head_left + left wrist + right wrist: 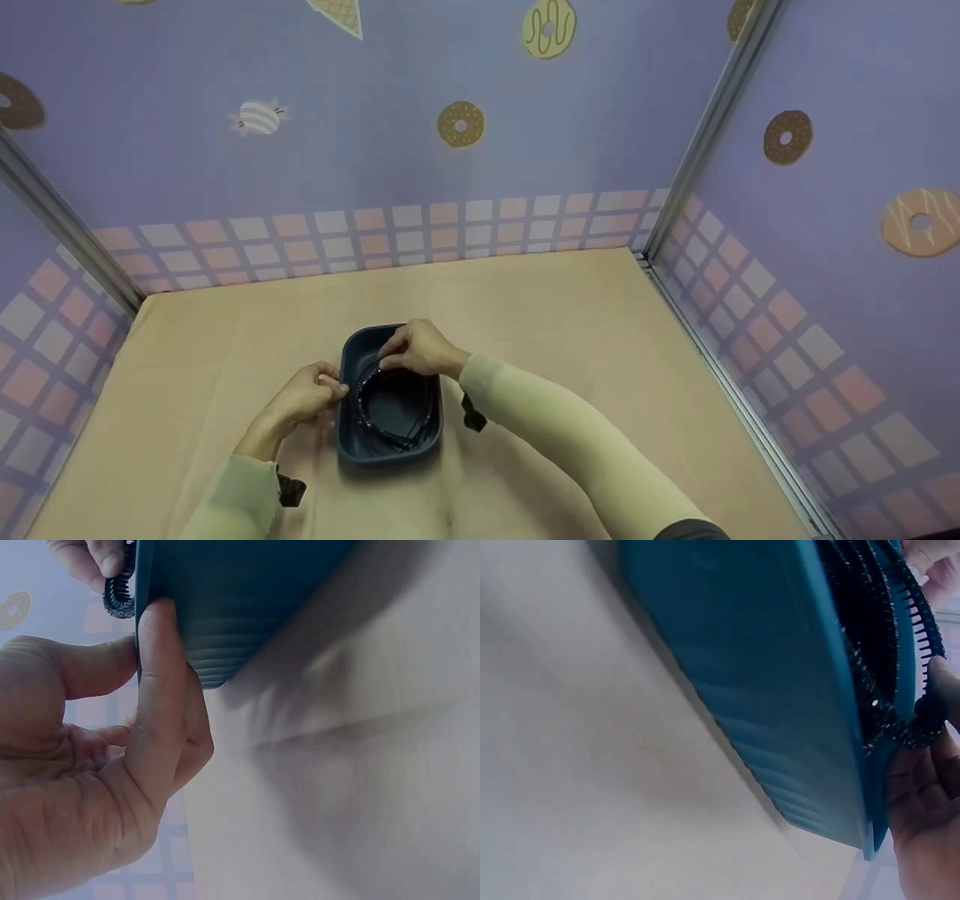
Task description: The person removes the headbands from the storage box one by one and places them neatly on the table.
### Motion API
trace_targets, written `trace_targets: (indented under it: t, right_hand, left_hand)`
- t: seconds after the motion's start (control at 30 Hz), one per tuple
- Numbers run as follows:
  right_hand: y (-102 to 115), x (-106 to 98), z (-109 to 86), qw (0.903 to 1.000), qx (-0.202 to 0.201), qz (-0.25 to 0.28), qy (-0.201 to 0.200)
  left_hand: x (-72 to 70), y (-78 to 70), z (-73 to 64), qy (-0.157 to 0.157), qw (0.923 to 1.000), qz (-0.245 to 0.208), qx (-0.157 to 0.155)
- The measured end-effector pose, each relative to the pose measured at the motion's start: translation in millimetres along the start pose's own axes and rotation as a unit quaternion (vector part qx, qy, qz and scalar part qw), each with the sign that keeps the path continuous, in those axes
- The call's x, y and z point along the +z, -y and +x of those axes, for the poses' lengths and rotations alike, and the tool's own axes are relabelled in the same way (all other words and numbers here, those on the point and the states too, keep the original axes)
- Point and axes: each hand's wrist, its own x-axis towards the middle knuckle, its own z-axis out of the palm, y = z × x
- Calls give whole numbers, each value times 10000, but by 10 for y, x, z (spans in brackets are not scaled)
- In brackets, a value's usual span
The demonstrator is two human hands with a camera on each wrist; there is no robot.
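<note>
A dark blue plastic bin (390, 460) stands on the table, with several black toothed headbands (866, 615) lying in it. My left hand (304, 394) pinches the bin's left rim; in the left wrist view the thumb is on the inner side and a finger (161, 637) lies against the outer wall. My right hand (424, 349) reaches over the far end of the bin and pinches one black headband (924, 630) between thumb and fingers. That headband is raised at the rim, its comb teeth showing in the right wrist view. Part of the bin's far end is hidden behind my right hand.
A beige cloth (540, 315) covers the table around the bin. Purple printed walls (375, 165) enclose the back and both sides, with metal posts (705, 135) at the corners. Dark devices (472, 414) are strapped at both wrists.
</note>
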Motion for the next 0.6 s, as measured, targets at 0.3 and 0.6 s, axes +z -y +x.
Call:
trace_targets:
  t: [0.3, 0.6]
  right_hand:
    - [-8, -122, 1, 9992, 17, 360, -171]
    - [-76, -315, 17, 9963, 219, 694, -464]
  left_hand:
    - [19, -20, -9, -73, 10000, -1, -4]
    - [15, -16, -23, -55, 9999, 23, 108]
